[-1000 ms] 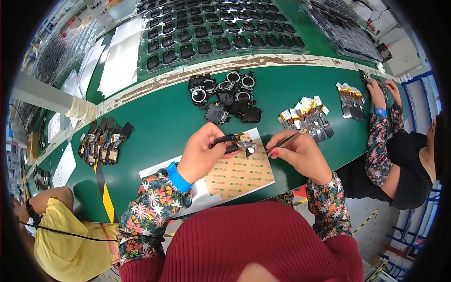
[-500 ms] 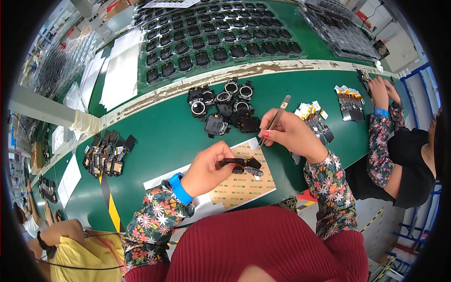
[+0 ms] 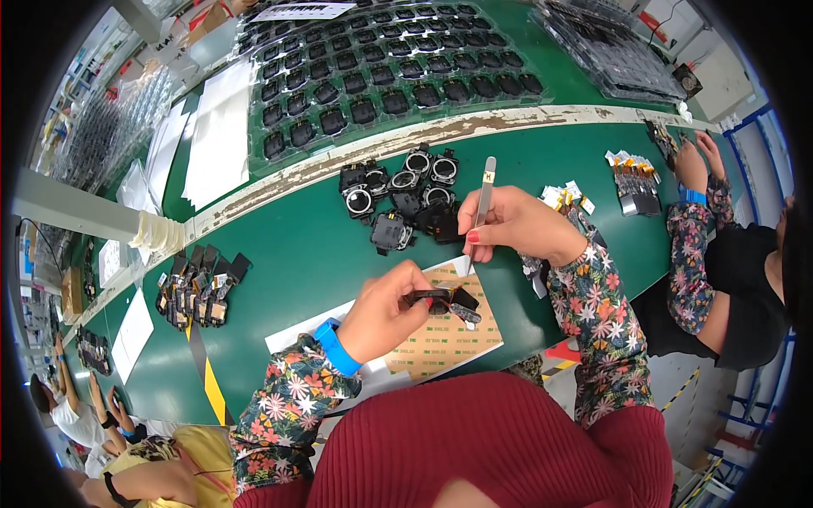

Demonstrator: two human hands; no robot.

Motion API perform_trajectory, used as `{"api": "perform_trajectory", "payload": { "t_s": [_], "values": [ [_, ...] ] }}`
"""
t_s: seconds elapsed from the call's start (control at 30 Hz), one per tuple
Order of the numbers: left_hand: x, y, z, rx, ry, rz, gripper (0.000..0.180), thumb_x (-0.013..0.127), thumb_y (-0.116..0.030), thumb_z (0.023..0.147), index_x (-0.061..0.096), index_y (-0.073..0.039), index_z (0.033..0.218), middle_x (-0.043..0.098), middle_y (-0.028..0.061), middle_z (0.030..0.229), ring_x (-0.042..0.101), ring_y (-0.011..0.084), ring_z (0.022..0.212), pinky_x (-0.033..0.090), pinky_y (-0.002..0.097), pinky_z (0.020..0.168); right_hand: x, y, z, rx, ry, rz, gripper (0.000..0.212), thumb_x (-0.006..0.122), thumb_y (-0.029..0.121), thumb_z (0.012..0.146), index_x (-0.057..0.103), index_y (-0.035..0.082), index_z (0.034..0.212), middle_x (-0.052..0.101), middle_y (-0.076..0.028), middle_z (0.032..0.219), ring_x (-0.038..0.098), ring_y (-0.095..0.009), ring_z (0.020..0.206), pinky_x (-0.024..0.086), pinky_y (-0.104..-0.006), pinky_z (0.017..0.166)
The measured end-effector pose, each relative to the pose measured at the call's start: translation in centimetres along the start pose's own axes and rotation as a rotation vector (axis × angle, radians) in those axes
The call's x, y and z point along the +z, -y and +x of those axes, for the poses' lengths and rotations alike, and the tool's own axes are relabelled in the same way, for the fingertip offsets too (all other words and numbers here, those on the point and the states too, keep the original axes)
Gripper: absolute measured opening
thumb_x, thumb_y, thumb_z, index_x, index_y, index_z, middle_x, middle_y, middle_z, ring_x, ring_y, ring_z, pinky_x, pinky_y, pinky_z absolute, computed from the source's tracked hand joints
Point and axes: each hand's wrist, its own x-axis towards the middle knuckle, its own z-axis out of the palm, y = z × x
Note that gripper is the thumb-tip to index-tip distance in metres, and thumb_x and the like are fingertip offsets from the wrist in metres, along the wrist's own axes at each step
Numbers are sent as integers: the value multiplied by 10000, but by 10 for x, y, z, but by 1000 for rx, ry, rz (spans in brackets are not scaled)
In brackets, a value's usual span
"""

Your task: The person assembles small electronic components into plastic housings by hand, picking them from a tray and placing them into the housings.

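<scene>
Pinched in my left hand (image 3: pixel 394 310) is a small black electronic module (image 3: pixel 456 298) with a dark flat piece and a short tail. It hovers over a tan adhesive sheet (image 3: pixel 432 351), which lies on white paper. My right hand (image 3: pixel 518 224) grips metal tweezers (image 3: pixel 484 201) near their middle, tips pointing down at the white upper corner of the sheet. Whether the tips hold anything is too small to tell. Just beyond my hands sits a cluster of black housings with round silver rings (image 3: pixel 418 161).
Bundles of modules with flex tails lie left (image 3: pixel 200 284) and right (image 3: pixel 633 182) on the green table (image 3: pixel 288 254). Behind a worn ledge stands a clear tray (image 3: pixel 254 140) of black parts. A co-worker's hands (image 3: pixel 696 161) are at the far right; other people sit at left.
My right hand and the tweezers have shifted slightly left, and the tweezers stand more upright. The module in my left hand has turned a little. The whole view has shifted slightly.
</scene>
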Motion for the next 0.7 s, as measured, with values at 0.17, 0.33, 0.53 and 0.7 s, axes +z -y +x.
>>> {"api": "perform_trajectory", "payload": {
  "t_s": [0.17,0.33,0.53,0.7],
  "values": [
    [-3,4,1,3,52,26,121,550,41,829,468,-13,900,584,12,810,513,28,730,419,200,578,-2,-6,-5,30,-30,132,62,556,-16,852,549,-11,913,630,-104,794,629,-161,662,530,-261,614],
    [-2,7,1,8,78,-63,114,534,48,840,456,-7,902,583,24,831,510,32,754,417,198,592,-7,-6,-13,15,-56,126,83,563,-6,852,556,-10,934,643,-124,782,636,-162,650,533,-255,589],
    [-4,7,3,6,58,-89,123,548,25,796,448,-6,862,601,61,763,536,81,678,427,257,579,-19,-17,-19,-111,-230,307,92,546,45,882,537,18,969,649,-130,819,630,-164,650,522,-263,584],
    [-6,5,6,-35,-3,-365,110,516,38,842,428,-10,886,615,84,831,617,106,761,484,235,581,1,-19,-19,-278,-371,574,121,554,115,900,524,58,1003,642,-122,857,621,-163,677,517,-262,615]
  ]
}}
